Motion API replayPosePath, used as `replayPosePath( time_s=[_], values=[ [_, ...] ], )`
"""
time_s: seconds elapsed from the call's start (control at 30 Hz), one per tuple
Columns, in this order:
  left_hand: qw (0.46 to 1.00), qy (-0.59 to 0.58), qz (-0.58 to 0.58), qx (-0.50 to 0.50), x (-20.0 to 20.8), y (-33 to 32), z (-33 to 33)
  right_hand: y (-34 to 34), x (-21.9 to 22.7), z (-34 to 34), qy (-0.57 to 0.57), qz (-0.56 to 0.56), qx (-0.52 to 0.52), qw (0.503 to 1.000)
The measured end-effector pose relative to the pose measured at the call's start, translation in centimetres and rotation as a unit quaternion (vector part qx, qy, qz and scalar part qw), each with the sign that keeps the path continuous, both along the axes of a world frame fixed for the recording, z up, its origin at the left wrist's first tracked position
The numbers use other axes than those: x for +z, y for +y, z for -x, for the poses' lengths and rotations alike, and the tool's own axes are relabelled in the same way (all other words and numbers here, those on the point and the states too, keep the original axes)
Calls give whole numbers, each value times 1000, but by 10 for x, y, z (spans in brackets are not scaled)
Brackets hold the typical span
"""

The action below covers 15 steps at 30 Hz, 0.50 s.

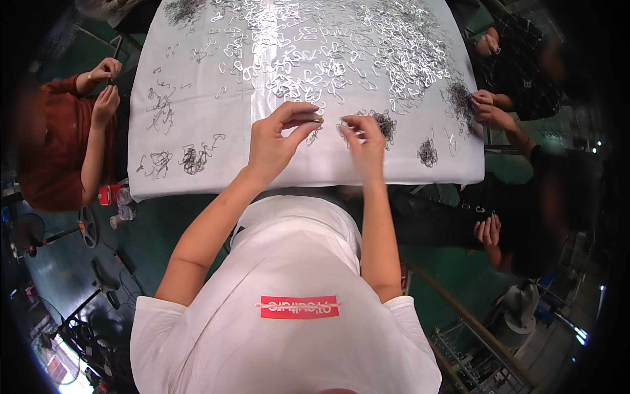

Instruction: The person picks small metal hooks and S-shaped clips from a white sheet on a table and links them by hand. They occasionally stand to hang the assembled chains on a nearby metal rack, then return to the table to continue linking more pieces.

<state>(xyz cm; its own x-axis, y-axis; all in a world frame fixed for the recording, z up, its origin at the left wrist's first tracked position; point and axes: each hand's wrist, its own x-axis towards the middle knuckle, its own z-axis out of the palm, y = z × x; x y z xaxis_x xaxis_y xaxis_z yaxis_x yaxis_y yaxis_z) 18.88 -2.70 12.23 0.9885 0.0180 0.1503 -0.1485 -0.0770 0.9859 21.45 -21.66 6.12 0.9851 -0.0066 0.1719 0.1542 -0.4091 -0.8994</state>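
My left hand (279,136) is raised over the near part of the white-covered table (223,141), thumb and forefinger pinched on a small bent wire hook (319,121), mostly hidden by the fingertips. Just to its right, my right hand (366,143) is slightly blurred. Its fingers pinch another small shiny wire hook (342,126). The two hands are apart, fingertips facing each other. Behind my right hand lies a dark heap of wire hooks (385,125). Beyond both hands, many loose silvery bent hooks (321,49) spread across the tabletop.
Small piles of hooks lie at the near left (194,159) and near right (427,153). A person in a rust-red top (65,141) works at the left side. Other people's hands (491,108) handle hooks along the right edge. A red box (109,194) stands below the table's left corner.
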Motion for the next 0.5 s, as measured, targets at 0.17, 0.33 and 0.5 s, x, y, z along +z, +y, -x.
replayPosePath(
  time_s=[0.17,0.33,0.5],
  values=[
    [1000,19,4,8,-3,3,-10,-41,-39,-54,35,373,45,926],
    [998,50,16,23,-5,-1,-13,-38,-76,-74,48,529,136,836],
    [999,25,20,39,-6,-2,-14,-31,-56,-70,60,468,127,872]
  ],
)
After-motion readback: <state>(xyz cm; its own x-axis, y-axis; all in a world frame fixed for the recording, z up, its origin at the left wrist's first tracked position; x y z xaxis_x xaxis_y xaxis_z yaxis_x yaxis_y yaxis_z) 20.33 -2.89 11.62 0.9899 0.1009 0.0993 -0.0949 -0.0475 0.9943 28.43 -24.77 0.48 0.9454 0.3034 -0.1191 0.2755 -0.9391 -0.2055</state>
